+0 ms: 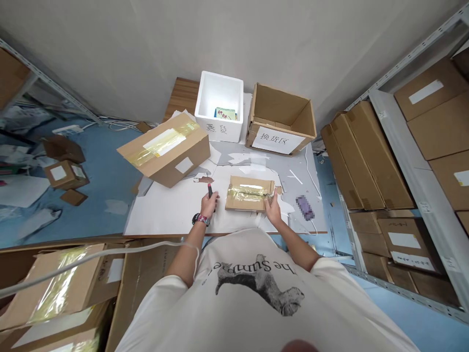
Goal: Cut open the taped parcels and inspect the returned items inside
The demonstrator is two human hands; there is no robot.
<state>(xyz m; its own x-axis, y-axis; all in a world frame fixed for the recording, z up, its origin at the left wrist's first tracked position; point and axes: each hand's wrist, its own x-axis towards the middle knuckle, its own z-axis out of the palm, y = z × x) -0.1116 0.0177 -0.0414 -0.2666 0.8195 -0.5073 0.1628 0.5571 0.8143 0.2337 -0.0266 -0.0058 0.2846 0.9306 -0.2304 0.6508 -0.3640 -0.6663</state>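
My left hand point(209, 205) grips a dark marker pen point(210, 190) upright, just left of a small cardboard box point(246, 194) bound with clear tape. My right hand point(273, 208) holds the near right corner of that box, with its fingers on the taped edge. The box lies flat on white paper sheets point(164, 212). A black and pink band circles my left wrist point(201, 220).
A large taped carton point(164, 149), a white foam box point(219, 98) and an open labelled carton point(280, 120) stand at the back. A pixelated purple object point(305, 208) and a white cable point(311, 171) lie right. Steel shelves of cartons point(403, 161) line the right.
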